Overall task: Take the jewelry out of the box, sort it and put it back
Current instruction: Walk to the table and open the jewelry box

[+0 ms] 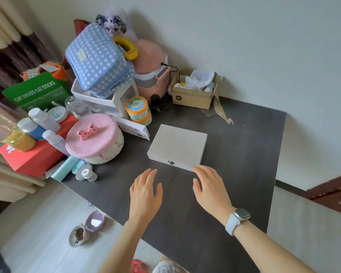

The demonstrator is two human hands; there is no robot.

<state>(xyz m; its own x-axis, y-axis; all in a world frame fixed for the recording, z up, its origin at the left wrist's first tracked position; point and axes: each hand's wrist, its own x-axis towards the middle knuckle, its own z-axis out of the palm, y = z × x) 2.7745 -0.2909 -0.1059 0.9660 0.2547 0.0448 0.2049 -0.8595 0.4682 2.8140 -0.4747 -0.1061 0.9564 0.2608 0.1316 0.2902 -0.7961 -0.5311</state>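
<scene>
The dark grey matte tabletop (234,174) runs off toward the white wall, its left side heaped with clutter. Near its middle sits the pale whitewashed wooden box (178,143), lid down, with a small metal clasp (171,162) on the front edge facing the person. No jewelry shows; presumably it is all inside.

The box lies just beyond both hands, its wider side running across in front of them. The right hand (211,187), a white-strapped smartwatch (237,218) on its wrist, has fingers loosely spread and empty, its fingertips at the box's near right corner; I cannot tell whether they touch it. The left hand (146,191) is likewise spread and holding nothing, and hovers a little short of the front edge, left of the clasp. The right is nearer, though the clasp lies between the two, so either could reach it first.

As for writing, the green carton (37,91) reads "CAT GRASS CAT STICKS". The brown cardboard box (193,99) by the wall bears a small square logo. The yellow ring-shaped gadget (127,47) shows digits too small to read.
</scene>
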